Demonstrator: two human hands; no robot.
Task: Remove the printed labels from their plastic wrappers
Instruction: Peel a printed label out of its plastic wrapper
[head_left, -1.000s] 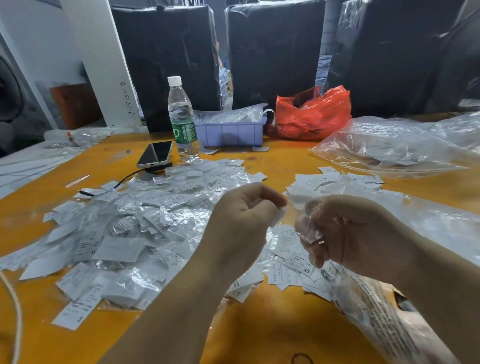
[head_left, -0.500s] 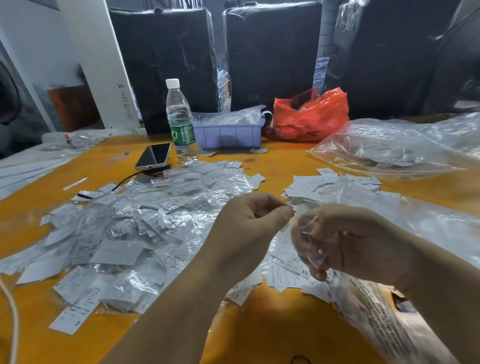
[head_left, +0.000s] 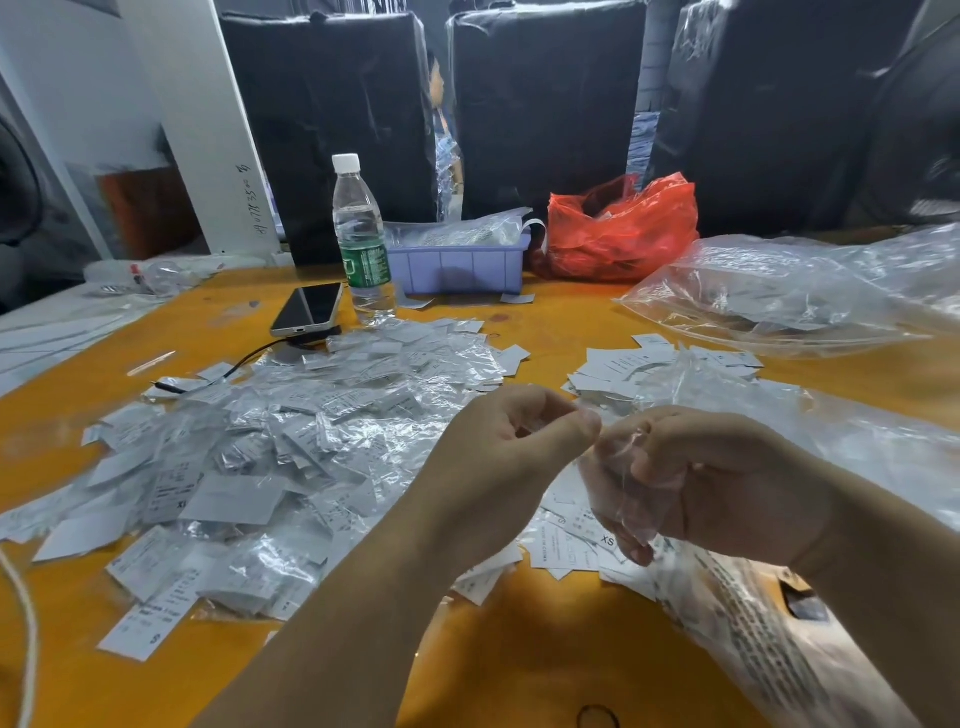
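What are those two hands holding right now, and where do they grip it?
The right hand holds a small clear plastic wrapper, fingers curled round its upper part. The left hand pinches at its top edge; whether a label sits between those fingertips cannot be told.

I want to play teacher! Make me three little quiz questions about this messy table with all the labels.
1. True or false: the water bottle stands upright with its white cap on.
2. What does the right hand hold? A) a clear plastic wrapper B) the phone C) a pen
3. Fill in: the crumpled bag beside the purple tray is ____ in colour.

Key: 1 true; 2 A; 3 red.
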